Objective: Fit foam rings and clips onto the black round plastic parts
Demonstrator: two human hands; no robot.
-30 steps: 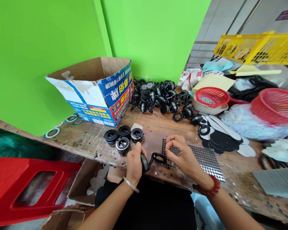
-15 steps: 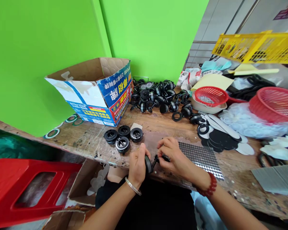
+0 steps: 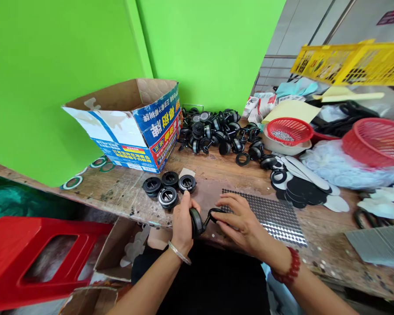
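My left hand (image 3: 183, 221) is closed around a black round part with a ribbed rim (image 3: 197, 222), held just above the table's front edge. A thin black arm runs from it to a smaller black ring (image 3: 215, 214). My right hand (image 3: 238, 218) grips this ring between thumb and fingers, which partly hide it. Beyond my left hand, several black round parts (image 3: 167, 198) with slotted middles lie grouped on the table. Beside my right hand lies a sheet of small shiny dark dots (image 3: 276, 218).
A blue and white cardboard box (image 3: 118, 140) stands at the back left, next to a heap of black round parts (image 3: 216, 131). Red baskets (image 3: 290, 131), flat black and white cutouts (image 3: 304, 188) and a yellow crate (image 3: 351, 63) are at right. A red stool (image 3: 6, 258) stands lower left.
My left hand has shifted slightly left with the round part, which has turned. The fingers of my right hand have spread, and more of the black ring shows.
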